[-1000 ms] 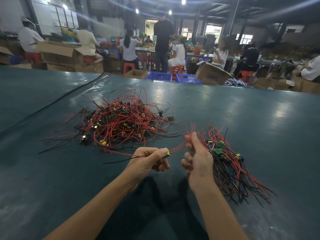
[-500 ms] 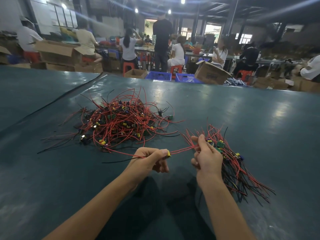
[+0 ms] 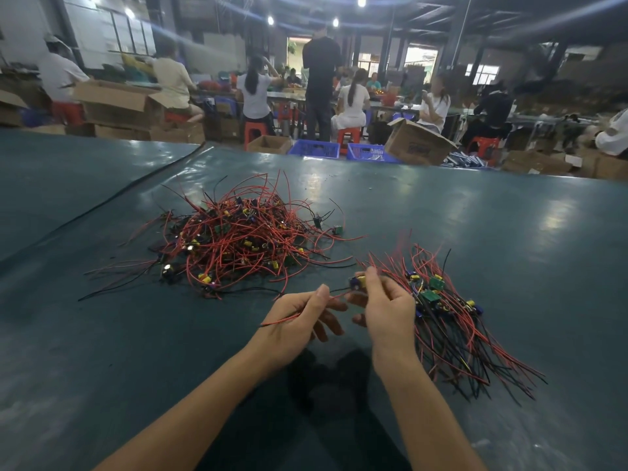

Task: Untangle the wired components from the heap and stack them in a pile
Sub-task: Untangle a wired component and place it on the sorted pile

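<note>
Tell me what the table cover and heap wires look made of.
Table cover: probably vinyl sheet, dark teal, glossy; it shows bright reflections and soft wrinkles. Heap wires: red and black plastic-like insulation, smooth, bending in loose curls.

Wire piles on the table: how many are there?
2. The tangled heap lies left of centre; the sorted pile lies to its right. One loose wired component, held by the left hand and right hand, counts in neither.
</note>
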A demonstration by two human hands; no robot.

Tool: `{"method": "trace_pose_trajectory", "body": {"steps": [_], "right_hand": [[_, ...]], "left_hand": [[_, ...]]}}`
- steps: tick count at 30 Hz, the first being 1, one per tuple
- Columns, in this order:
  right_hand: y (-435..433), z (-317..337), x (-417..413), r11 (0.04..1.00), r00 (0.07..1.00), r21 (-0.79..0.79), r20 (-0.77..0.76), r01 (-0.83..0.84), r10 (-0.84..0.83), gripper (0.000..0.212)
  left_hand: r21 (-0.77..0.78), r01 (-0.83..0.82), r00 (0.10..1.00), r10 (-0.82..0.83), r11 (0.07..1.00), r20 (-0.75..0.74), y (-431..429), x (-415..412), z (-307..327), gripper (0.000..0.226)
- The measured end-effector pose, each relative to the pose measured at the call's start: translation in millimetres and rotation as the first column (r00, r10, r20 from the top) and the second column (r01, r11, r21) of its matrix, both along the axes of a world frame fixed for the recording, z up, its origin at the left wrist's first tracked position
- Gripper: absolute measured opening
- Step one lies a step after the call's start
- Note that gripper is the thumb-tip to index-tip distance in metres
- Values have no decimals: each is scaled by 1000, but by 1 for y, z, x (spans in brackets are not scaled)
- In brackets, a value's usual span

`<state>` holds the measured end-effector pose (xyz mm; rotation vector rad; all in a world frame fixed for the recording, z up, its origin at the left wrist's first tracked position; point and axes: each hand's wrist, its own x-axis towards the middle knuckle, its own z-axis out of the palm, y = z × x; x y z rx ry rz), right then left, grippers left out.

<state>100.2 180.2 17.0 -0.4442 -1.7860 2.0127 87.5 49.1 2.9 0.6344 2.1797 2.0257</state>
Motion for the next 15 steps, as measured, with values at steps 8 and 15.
{"method": "trace_pose_trajectory", "body": {"steps": [8, 15], "right_hand": [[40, 9, -6, 804, 957, -541, 4, 247, -292, 37], [44, -5, -7, 968, 980, 165, 28, 190, -197, 29]], "left_hand": [[20, -211, 976, 211, 977, -52, -18, -15, 1, 35], [-501, -777, 624, 367, 381, -689, -67, -42, -5, 33]]}}
